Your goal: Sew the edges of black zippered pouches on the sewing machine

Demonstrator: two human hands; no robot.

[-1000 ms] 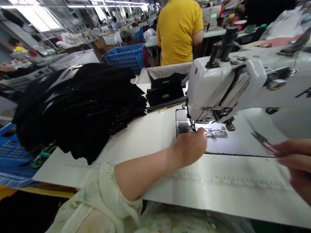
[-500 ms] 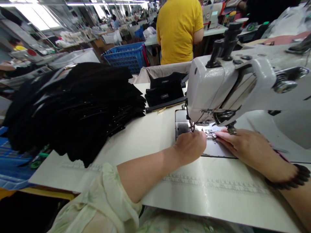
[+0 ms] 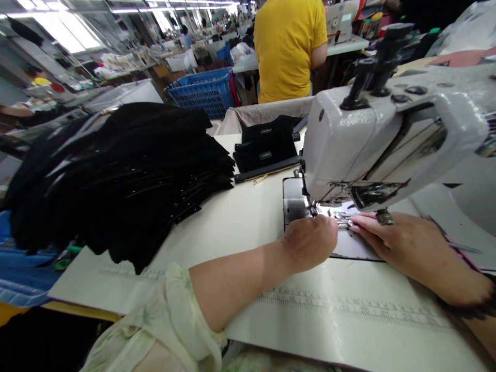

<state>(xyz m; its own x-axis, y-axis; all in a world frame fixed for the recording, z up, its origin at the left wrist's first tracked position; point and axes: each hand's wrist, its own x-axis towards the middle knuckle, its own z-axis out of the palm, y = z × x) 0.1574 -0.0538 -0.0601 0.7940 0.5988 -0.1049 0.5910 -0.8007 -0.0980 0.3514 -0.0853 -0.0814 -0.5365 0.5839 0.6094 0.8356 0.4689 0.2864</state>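
Observation:
My left hand (image 3: 310, 243) rests on the white table (image 3: 232, 217) with its fingers curled in, right at the needle and presser foot (image 3: 314, 210) of the white sewing machine (image 3: 349, 134). What those fingers pinch is hidden. My right hand (image 3: 406, 245) lies on the metal needle plate (image 3: 294, 204) from the right. Its front fingers stretch toward the presser foot, almost meeting my left hand. Pink-handled thread snips (image 3: 463, 248) stick out from the far side of my right hand, tucked in its back fingers.
A tall pile of black fabric pieces (image 3: 116, 170) covers the table's left half. Black zip pouches (image 3: 265, 147) lie stacked behind the machine. A person in a yellow shirt (image 3: 289, 46) stands at the bench beyond, beside a blue basket (image 3: 205, 93). A ruler scale (image 3: 349, 305) is printed along the table front.
My right hand, holding the snips, came in from the far right edge and settled by the presser foot. My left hand stayed at the needle. The view drifted slightly.

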